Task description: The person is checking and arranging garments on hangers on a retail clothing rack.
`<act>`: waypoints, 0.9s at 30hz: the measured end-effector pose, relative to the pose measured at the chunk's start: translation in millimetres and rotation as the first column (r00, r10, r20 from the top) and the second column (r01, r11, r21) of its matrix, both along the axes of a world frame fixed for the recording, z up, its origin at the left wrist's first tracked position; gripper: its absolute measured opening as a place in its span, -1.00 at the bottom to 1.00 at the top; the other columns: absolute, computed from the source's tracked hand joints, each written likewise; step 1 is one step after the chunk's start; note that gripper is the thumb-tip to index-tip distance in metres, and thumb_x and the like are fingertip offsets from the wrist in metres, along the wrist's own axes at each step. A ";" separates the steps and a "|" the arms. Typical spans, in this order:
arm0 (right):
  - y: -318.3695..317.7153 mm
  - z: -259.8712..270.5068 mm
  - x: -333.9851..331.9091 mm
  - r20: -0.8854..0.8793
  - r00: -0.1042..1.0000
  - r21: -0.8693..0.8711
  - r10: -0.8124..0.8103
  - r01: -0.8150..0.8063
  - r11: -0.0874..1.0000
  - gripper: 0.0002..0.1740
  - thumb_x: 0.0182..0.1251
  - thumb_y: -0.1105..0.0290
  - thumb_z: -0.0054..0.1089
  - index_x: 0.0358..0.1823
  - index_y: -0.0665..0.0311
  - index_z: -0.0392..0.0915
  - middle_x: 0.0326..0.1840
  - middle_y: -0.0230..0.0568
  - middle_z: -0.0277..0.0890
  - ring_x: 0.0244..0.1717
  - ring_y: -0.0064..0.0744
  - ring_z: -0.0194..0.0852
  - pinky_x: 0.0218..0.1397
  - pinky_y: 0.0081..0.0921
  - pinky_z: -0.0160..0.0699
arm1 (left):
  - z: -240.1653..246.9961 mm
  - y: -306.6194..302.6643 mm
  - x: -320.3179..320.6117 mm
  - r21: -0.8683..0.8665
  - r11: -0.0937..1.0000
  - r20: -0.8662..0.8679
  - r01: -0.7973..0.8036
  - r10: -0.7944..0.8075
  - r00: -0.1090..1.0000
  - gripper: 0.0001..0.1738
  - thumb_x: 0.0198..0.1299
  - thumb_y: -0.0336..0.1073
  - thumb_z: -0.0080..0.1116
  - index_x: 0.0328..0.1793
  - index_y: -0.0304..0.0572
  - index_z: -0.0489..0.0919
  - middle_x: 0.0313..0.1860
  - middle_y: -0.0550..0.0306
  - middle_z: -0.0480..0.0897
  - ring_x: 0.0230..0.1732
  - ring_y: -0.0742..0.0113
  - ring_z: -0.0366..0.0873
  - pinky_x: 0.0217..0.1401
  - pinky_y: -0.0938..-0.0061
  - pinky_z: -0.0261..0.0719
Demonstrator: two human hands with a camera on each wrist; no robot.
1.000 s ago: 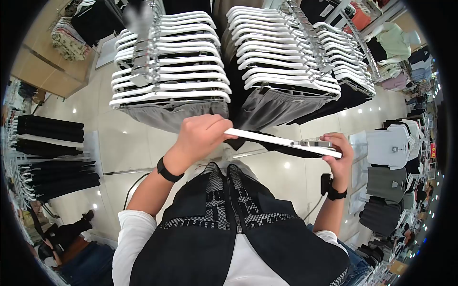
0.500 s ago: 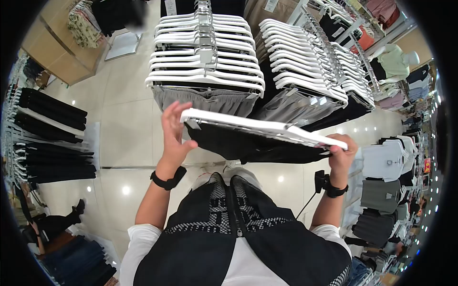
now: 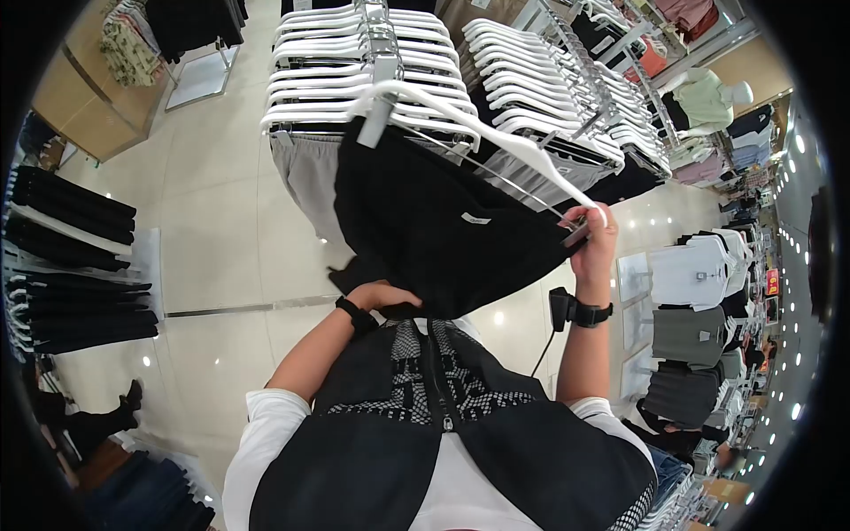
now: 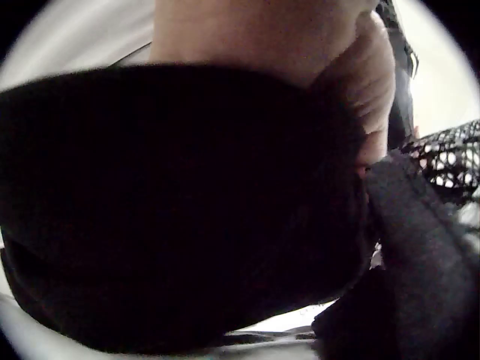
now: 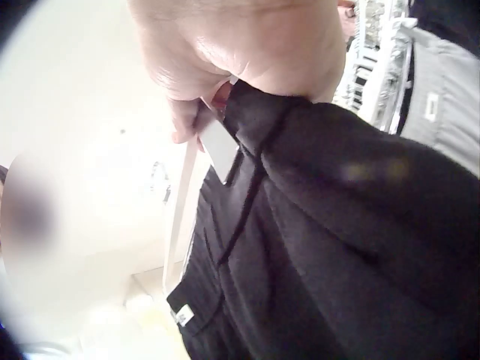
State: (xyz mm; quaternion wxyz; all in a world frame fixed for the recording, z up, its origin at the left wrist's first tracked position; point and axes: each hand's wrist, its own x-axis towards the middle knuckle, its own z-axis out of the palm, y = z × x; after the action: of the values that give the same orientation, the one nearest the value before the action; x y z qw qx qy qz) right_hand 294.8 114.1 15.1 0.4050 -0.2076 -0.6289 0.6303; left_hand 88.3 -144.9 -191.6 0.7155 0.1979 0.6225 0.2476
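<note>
A white hanger (image 3: 513, 144) slants across the head view, its far end higher than the end at the right hand. Black trousers (image 3: 425, 212) hang from its clips, a small pale label at the waistband. My right hand (image 3: 595, 243) grips the hanger's right end by the clip; in the right wrist view the hand (image 5: 240, 45) covers that corner, with a metal clip (image 5: 220, 150) below it. Lower down, my left hand (image 3: 382, 296) holds the black cloth, its fingers partly hidden under the fabric. Dark cloth (image 4: 180, 202) fills most of the left wrist view, below the palm (image 4: 247, 37).
Racks of white hangers (image 3: 363, 97) with grey trousers (image 3: 305, 173) stand just beyond the held garment, with another row (image 3: 540, 97) to their right. Black garments (image 3: 80, 310) hang at the left. White shirts (image 3: 691, 274) hang at the right, and a mannequin (image 3: 717, 106) stands at the upper right.
The hanger's left end has risen and the black trousers now show broadside. My left hand has left the hanger's left end, moved down towards the body and taken hold of the cloth.
</note>
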 end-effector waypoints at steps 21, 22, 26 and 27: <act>132.0 -89.1 78.2 0.002 1.000 -0.200 -0.009 0.009 0.980 -0.62 0.39 0.14 0.28 -0.24 0.39 0.55 -0.38 -0.09 0.61 -0.33 -0.32 0.60 -0.17 -0.39 0.63 | -19.0 31.2 65.2 -0.084 0.726 0.469 -0.683 0.633 0.615 -0.75 -0.06 -0.48 0.11 -0.22 -0.38 0.67 -0.28 0.12 0.72 -0.34 0.36 0.67 -0.24 0.49 0.68; 140.0 -88.0 80.5 -0.008 1.000 -0.203 0.015 -0.016 0.979 -0.61 0.38 0.13 0.29 -0.23 0.39 0.55 -0.38 -0.08 0.61 -0.33 -0.31 0.60 -0.17 -0.40 0.63 | -22.5 38.1 71.4 -0.107 0.724 0.467 -0.681 0.641 0.609 -0.74 -0.04 -0.48 0.11 -0.20 -0.39 0.67 -0.27 0.12 0.72 -0.33 0.35 0.67 -0.23 0.48 0.69; 168.1 -88.3 88.6 -0.005 0.997 -0.208 0.083 -0.082 0.975 -0.58 0.36 0.09 0.30 -0.23 0.39 0.55 -0.38 -0.07 0.62 -0.34 -0.31 0.59 -0.18 -0.38 0.63 | -25.5 61.1 105.2 -0.100 0.657 0.486 -0.748 0.688 0.539 -0.67 0.04 -0.50 0.09 -0.05 -0.48 0.62 -0.16 0.04 0.72 -0.23 0.28 0.71 -0.13 0.41 0.73; 173.0 -90.7 87.8 0.004 0.997 -0.231 0.079 -0.076 0.970 -0.56 0.35 0.07 0.31 -0.24 0.39 0.55 -0.38 -0.07 0.61 -0.34 -0.31 0.59 -0.18 -0.37 0.63 | -24.4 68.6 113.0 -0.070 0.620 0.496 -0.781 0.701 0.512 -0.65 0.07 -0.50 0.09 0.01 -0.52 0.60 -0.13 0.00 0.72 -0.19 0.25 0.72 -0.08 0.38 0.75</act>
State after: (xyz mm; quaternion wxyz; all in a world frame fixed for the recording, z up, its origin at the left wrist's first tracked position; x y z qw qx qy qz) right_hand 382.5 287.1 -75.6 0.3492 -0.2323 -0.5619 0.7130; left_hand 201.3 -76.3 -216.0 0.6507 -0.0980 0.4275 0.6199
